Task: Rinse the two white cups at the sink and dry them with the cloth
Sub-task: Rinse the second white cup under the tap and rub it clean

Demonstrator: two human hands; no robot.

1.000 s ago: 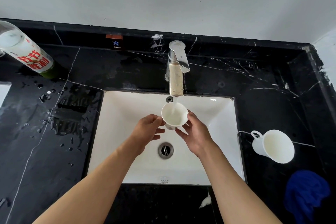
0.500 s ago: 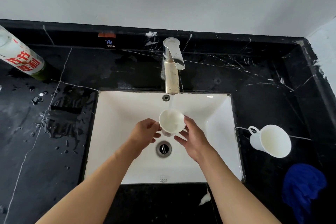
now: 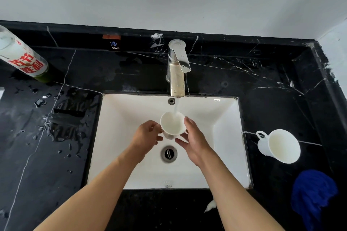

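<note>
A white cup (image 3: 172, 124) is held over the white sink (image 3: 227, 137), right under the chrome tap (image 3: 178, 67), and running water falls into it. My left hand (image 3: 147, 136) grips the cup's left side with curled fingers. My right hand (image 3: 193, 140) holds its right side, thumb on the rim. A second white cup (image 3: 279, 145) with a handle stands on the black counter to the right of the sink. A blue cloth (image 3: 313, 193) lies crumpled in front of that cup.
The black marble counter (image 3: 47, 155) left of the sink is wet with puddles and drops. A white bottle with red lettering (image 3: 22, 58) stands at the back left. The drain (image 3: 169, 154) sits below my hands. A white wall rises behind.
The cup stays under the running water between both hands. It has sunk slightly lower in the sink, and the view has shifted a little.
</note>
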